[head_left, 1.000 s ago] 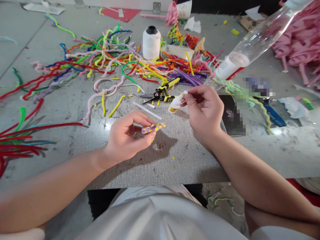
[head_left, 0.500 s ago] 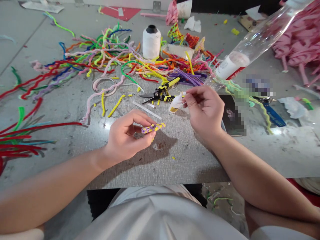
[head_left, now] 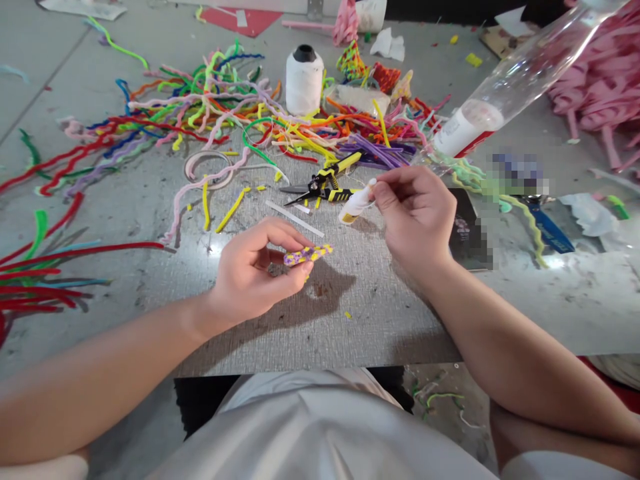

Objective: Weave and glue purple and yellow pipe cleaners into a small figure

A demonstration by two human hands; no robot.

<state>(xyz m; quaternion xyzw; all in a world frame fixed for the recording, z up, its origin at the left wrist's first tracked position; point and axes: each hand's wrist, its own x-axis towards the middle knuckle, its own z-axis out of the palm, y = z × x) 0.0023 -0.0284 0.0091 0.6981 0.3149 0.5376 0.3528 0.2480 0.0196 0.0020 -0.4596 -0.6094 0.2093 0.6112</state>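
Between the thumb and fingers of my left hand point(head_left: 257, 270) is a small purple-and-yellow braided pipe-cleaner piece point(head_left: 307, 254), seen nearly edge-on. My right hand point(head_left: 417, 217) pinches the top of a small white glue bottle point(head_left: 354, 205) with a yellowish label. The bottle tilts, its nozzle end up at my fingertips and its base low over the table; whether the base touches cannot be told. Black-and-yellow cutters point(head_left: 325, 185) lie just behind the bottle with their blades apart. A narrow white strip point(head_left: 295, 219) rests between the cutters and my left hand.
Many coloured pipe cleaners point(head_left: 200, 110) are heaped across the back and left. A white thread cone point(head_left: 304, 81) stands behind them. At right, a large clear plastic bottle point(head_left: 525, 70) leans over the table, near a dark flat case point(head_left: 467, 230) and a pile of pink pieces point(head_left: 590, 93).
My right hand has moved slightly right and up, and the glue bottle tilts more. My left hand stays where it was with the braided piece.
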